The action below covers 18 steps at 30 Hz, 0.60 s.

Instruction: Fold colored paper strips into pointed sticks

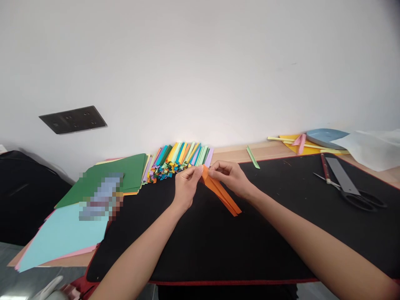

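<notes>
A folded orange paper strip (222, 195) slants over the black mat (218, 254), its far end pinched between both hands and its two-layered near end pointing down to the right. My left hand (187, 185) closes thumb and fingertips on the left side of that far end. From the right, my right hand (229, 177) grips the same end between thumb and bent fingers. Just beyond my left hand lies a pile of folded strips (178, 158) in many colours.
Green sheets (131, 171) and light blue sheets (65, 237) lie at the left. Scissors (359, 200), a metal ruler (342, 175) and a red-handled knife (325, 168) rest at the right. Behind are a green strip (253, 157) and a blue tray (325, 136).
</notes>
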Each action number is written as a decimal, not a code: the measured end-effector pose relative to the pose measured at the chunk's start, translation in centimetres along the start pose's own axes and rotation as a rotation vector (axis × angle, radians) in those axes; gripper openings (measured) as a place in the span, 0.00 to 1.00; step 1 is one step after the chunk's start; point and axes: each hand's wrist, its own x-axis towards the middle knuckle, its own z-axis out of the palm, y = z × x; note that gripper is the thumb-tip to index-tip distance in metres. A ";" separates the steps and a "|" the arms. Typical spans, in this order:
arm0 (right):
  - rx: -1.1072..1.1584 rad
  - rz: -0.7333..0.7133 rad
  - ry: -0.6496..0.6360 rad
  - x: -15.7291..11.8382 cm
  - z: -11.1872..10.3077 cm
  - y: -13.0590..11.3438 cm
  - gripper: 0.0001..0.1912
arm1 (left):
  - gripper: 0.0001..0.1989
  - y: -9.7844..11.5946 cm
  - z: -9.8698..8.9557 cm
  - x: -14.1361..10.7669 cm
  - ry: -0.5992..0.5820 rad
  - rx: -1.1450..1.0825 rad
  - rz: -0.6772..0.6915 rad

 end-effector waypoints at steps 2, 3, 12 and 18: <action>0.034 0.027 0.008 0.1 -0.1 0.1 0.13 | 0.18 0.0 0.1 0.0 -0.016 0.000 -0.016; 0.051 0.038 0.014 0.1 -0.2 0.2 0.13 | 0.19 0.1 0.1 0.0 -0.029 -0.008 -0.021; 0.083 0.088 -0.058 0.1 -0.3 0.3 0.12 | 0.23 0.3 -0.1 -0.1 -0.088 0.092 0.040; 0.098 0.118 -0.075 0.1 -0.1 -0.2 0.13 | 0.20 0.8 -0.2 -0.1 -0.102 0.201 0.038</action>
